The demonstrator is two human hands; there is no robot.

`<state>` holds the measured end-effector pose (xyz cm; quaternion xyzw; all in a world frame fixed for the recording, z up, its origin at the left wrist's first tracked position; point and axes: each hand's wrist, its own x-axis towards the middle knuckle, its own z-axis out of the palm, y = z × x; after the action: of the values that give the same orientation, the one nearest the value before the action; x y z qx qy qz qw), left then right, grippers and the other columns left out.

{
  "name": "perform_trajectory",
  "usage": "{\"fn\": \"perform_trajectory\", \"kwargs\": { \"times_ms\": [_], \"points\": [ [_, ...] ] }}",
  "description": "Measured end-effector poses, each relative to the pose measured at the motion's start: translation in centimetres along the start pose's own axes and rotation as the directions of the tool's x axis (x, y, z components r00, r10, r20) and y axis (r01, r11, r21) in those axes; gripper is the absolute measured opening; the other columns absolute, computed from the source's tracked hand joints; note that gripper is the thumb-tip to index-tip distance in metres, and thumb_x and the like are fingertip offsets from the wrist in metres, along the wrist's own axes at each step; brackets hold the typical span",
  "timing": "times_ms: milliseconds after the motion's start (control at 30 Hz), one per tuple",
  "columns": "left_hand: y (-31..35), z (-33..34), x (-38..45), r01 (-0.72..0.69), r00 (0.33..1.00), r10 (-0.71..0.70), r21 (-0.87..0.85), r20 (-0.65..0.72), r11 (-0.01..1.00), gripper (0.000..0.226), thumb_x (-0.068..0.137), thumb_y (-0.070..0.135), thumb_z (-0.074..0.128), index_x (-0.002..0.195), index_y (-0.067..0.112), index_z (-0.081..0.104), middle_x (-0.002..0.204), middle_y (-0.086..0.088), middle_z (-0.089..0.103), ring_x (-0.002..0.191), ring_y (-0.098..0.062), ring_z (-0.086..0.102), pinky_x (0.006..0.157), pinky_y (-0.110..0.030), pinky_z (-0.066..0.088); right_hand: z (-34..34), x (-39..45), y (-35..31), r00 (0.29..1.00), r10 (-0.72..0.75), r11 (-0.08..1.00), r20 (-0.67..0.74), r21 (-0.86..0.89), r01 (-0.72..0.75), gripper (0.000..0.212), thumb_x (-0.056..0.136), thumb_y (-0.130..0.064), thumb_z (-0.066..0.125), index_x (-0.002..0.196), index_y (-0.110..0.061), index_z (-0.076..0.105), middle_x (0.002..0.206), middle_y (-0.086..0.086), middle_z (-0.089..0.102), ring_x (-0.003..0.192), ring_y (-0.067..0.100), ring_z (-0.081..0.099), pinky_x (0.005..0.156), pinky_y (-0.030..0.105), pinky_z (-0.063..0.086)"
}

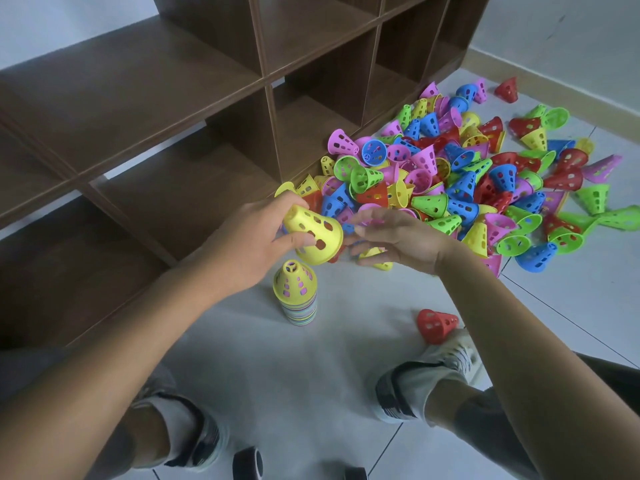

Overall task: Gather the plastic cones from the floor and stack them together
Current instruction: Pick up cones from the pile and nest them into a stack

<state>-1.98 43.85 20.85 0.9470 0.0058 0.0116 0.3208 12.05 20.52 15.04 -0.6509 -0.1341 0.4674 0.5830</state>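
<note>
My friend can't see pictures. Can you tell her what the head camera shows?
A person's left hand holds a yellow cone above a stack of cones on the floor, while the right hand reaches open toward a big colourful pile of cones. A brown wooden shelf stands behind.

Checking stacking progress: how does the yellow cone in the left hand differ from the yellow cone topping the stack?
The held yellow cone is tilted and off the floor, gripped by the left hand; the stack's top cone stands upright, nested, untouched. Both are yellow with holes.
</note>
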Motion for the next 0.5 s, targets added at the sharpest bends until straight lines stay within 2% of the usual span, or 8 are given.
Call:
{"fn": "perform_trajectory", "kwargs": {
  "times_ms": [100,167,267,333,433,467,500],
  "points": [
    [-0.4,-0.7,0.1,0.011,0.998,-0.015,0.068,0.066,0.998,0.032,0.091,0.041,0.071,0.115,0.024,0.057,0.085,0.016,0.058,0.073,0.007,0.053,0.060,-0.020,0.037,-3.2,0.0,3.2,0.963,0.086,0.943,-0.256,-0.290,-0.161,0.025,0.093,-0.019,0.069,0.117,-0.015,0.062,0.115,0.013,0.070,0.105,0.025,0.070,0.089,0.042,0.058],
    [-0.7,-1.0,0.0,0.016,0.994,-0.028,0.113,0.106,0.994,0.029,0.091,0.041,0.071,0.111,0.027,0.057,0.083,0.019,0.054,0.072,0.002,0.052,0.059,-0.024,0.034,-5.5,0.1,5.9,0.911,0.180,0.841,-0.371,-0.423,-0.338,0.026,0.090,-0.020,0.073,0.113,-0.013,0.065,0.109,0.012,0.071,0.101,0.025,0.069,0.088,0.043,0.058],
    [-1.1,-0.8,-0.2,0.022,0.987,-0.047,0.160,0.153,0.987,0.029,0.088,0.042,0.073,0.104,0.026,0.055,0.090,0.012,0.056,0.082,-0.014,0.053,0.069,-0.035,0.042,-7.6,-0.2,9.5,0.827,0.307,0.612,-0.471,-0.568,-0.551,0.033,0.088,-0.031,0.074,0.113,-0.009,0.071,0.100,0.009,0.073,0.093,0.025,0.071,0.078,0.036,0.061],
    [-1.3,-0.3,-0.4,0.038,0.980,-0.075,0.196,0.183,0.980,0.035,0.085,0.042,0.076,0.103,0.019,0.057,0.098,0.005,0.060,0.090,-0.022,0.056,0.078,-0.042,0.048,-7.7,-0.9,11.0,0.799,0.319,0.454,-0.510,-0.658,-0.601,0.043,0.090,-0.041,0.070,0.116,-0.007,0.071,0.104,0.006,0.073,0.100,0.025,0.070,0.075,0.027,0.058],
    [-2.0,1.0,-0.7,0.029,0.973,-0.083,0.247,0.213,0.969,0.037,0.083,0.042,0.079,0.106,0.020,0.060,0.102,0.004,0.061,0.092,-0.022,0.056,0.080,-0.041,0.047,-7.3,-2.0,12.5,0.777,0.252,0.327,-0.576,-0.705,-0.629,0.053,0.098,-0.055,0.050,0.128,-0.014,0.065,0.119,-0.001,0.065,0.117,0.018,0.061,0.086,0.023,0.049],
    [-2.2,1.4,-0.9,0.021,0.973,-0.078,0.253,0.219,0.967,0.037,0.082,0.043,0.079,0.107,0.022,0.061,0.102,0.006,0.062,0.092,-0.020,0.057,0.080,-0.040,0.047,-7.6,-2.1,13.3,0.764,0.266,0.281,-0.588,-0.711,-0.645,0.049,0.098,-0.051,0.052,0.127,-0.014,0.065,0.118,0.000,0.065,0.112,0.018,0.061,0.085,0.024,0.048],
    [-2.5,1.8,-1.0,0.021,0.971,-0.080,0.252,0.226,0.968,0.037,0.082,0.044,0.079,0.108,0.025,0.061,0.103,0.008,0.062,0.093,-0.019,0.057,0.081,-0.039,0.047,-8.0,-2.0,14.1,0.743,0.288,0.279,-0.605,-0.689,-0.669,0.044,0.096,-0.044,0.058,0.125,-0.011,0.067,0.106,0.002,0.066,0.098,0.018,0.063,0.078,0.024,0.049]
  ]
}}
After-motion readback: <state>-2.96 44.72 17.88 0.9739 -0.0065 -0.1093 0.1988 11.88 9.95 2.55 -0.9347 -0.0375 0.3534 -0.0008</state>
